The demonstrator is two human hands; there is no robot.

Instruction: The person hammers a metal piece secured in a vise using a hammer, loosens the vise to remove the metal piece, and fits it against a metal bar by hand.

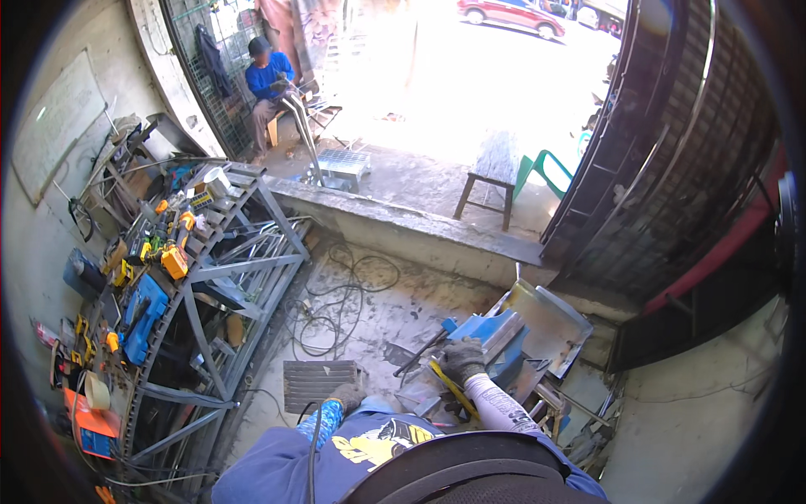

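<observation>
My right hand (463,361), in a dark grey glove, lies curled over a pile of metal pieces. A narrow yellow strip (454,390) slants along its thumb side and down toward my forearm; what the fingers grip is hidden. Under and beyond this hand is a bent blue metal sheet (504,340). My left hand (348,395), gloved too, is low at the right edge of a slatted grey metal grate (315,384) on the floor. Its fingers are too small and partly covered to read. A dark cable (315,454) runs over my left sleeve.
To the left, a steel-framed bench (222,270) carries power tools, a blue case (144,317) and a tape roll (96,391). Looped cable (340,294) lies on the floor. Beyond a low concrete ledge (403,220), a person in blue (270,77) sits handling long bars, near a stool (491,172).
</observation>
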